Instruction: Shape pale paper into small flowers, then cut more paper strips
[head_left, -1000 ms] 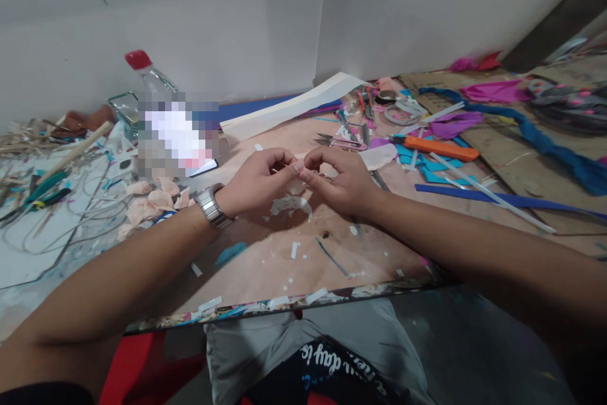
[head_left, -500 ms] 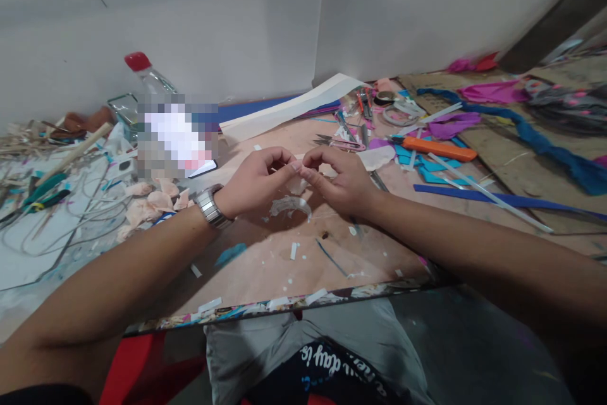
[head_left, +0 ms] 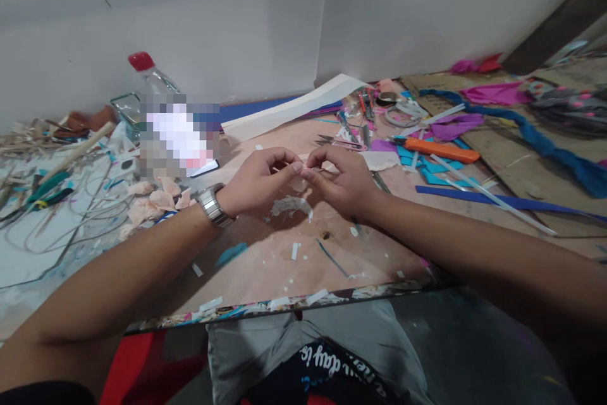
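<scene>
So the pale scrap (head_left: 305, 166) is right where the two hands' fingertips meet, held up over the middle of the tabletop (head_left: 265, 272). Mostly hidden by fingers, so I can't tell its full shape or what it's made of. My guess is it's thin, next to weightless, soft rather than stiff, and easy to crease or tear, so I'd grab it by the edges with a light pinch and not yank. The left hand (head_left: 265, 181) and right hand (head_left: 346, 181) both seem to be doing that, thumb and index tips pinched on it, other fingers curled. Below is a dried-looking whitish smear (head_left: 289, 205), maybe glue, so stickiness could matter too. Further out, small pink-handled snips (head_left: 348, 143) lie just beyond the right hand, an orange cutter (head_left: 436, 149) farther right, and crumpled peach pieces (head_left: 156, 199) near the left wrist.
</scene>
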`<state>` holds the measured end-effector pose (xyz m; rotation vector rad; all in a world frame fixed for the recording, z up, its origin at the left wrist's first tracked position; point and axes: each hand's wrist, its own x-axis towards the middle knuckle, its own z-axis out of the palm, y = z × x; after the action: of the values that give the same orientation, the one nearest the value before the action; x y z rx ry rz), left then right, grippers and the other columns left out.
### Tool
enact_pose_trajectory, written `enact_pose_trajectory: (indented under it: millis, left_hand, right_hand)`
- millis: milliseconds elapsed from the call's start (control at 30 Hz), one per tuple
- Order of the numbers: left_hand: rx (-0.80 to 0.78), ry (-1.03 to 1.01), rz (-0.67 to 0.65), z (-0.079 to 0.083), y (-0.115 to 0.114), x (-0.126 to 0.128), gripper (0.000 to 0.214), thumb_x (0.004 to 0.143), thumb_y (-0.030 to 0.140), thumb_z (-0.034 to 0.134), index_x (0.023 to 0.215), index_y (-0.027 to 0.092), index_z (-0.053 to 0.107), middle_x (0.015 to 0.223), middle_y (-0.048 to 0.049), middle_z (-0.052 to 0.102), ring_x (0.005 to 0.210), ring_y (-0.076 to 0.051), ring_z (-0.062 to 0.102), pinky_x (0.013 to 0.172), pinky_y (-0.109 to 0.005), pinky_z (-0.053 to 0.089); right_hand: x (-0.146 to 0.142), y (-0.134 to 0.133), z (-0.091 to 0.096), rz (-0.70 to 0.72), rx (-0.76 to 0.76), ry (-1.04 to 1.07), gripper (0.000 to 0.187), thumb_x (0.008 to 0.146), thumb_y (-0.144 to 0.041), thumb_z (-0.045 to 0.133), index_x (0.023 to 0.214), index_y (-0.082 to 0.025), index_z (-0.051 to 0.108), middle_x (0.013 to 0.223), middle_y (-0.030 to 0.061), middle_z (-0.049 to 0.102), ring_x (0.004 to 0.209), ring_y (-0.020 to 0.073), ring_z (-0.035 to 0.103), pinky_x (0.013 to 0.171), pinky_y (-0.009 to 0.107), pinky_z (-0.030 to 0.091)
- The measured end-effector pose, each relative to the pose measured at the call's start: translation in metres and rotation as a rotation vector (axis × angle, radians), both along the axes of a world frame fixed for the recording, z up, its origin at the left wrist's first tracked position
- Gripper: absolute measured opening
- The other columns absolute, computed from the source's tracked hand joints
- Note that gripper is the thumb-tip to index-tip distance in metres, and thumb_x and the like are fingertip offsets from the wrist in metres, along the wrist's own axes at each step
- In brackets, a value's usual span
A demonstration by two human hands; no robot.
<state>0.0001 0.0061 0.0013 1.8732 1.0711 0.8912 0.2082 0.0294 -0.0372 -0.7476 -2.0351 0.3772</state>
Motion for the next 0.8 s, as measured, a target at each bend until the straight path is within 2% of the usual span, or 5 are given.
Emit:
enact_pose_trajectory:
  millis: [200, 333, 433, 533, 800]
  left_hand:
    - [0.042, 0.005, -0.004, -0.0021, 0.0023, -0.0027, 0.031, 0.095, 0.042, 0.067, 0.100, 0.013, 0.077, 0.099, -0.0104, 0.078, 0.084, -0.017, 0.066, 0.077, -0.028, 0.051]
    - [-0.006, -0.010, -0.018, -0.0010, 0.0020, -0.0025, 0.033, 0.094, 0.043, 0.067, 0.101, 0.013, 0.077, 0.099, -0.0108, 0.078, 0.083, -0.016, 0.066, 0.077, -0.029, 0.050]
    - [-0.068, -0.018, -0.037, 0.0001, 0.0015, -0.0013, 0.032, 0.094, 0.042, 0.066, 0.101, 0.012, 0.075, 0.097, -0.0098, 0.076, 0.080, -0.015, 0.063, 0.074, -0.028, 0.048]
    - [-0.064, -0.009, -0.042, 0.0006, 0.0010, -0.0007, 0.032, 0.096, 0.042, 0.062, 0.097, 0.013, 0.073, 0.089, -0.0068, 0.072, 0.076, -0.014, 0.059, 0.071, -0.027, 0.046]
    - [-0.154, -0.066, -0.079, 0.0014, 0.0010, -0.0016, 0.039, 0.097, 0.051, 0.060, 0.089, 0.014, 0.068, 0.080, -0.0037, 0.065, 0.071, -0.013, 0.056, 0.069, -0.027, 0.046]
  right_hand:
    - [0.0001, -0.0021, 0.0008, -0.019, -0.030, 0.011, 0.033, 0.095, -0.054, 0.066, 0.088, -0.022, 0.062, 0.080, 0.0019, 0.067, 0.075, 0.0191, 0.062, 0.073, 0.033, 0.045]
    - [0.0004, -0.0018, 0.0026, -0.013, -0.035, 0.025, 0.035, 0.095, -0.055, 0.067, 0.087, -0.022, 0.062, 0.081, 0.0017, 0.067, 0.075, 0.0187, 0.062, 0.073, 0.033, 0.044]
    - [0.0003, -0.0006, 0.0023, -0.006, -0.037, 0.028, 0.037, 0.093, -0.057, 0.068, 0.086, -0.021, 0.062, 0.080, 0.0016, 0.068, 0.075, 0.0185, 0.062, 0.073, 0.033, 0.044]
    - [0.0000, 0.0001, 0.0010, -0.018, -0.042, 0.025, 0.038, 0.093, -0.059, 0.068, 0.088, -0.022, 0.064, 0.081, 0.0022, 0.069, 0.075, 0.0193, 0.063, 0.072, 0.033, 0.045]
    - [0.0009, -0.0033, 0.0045, 0.026, 0.063, -0.028, 0.024, 0.101, -0.045, 0.058, 0.104, -0.023, 0.067, 0.091, 0.0045, 0.073, 0.082, 0.0211, 0.065, 0.080, 0.037, 0.048]
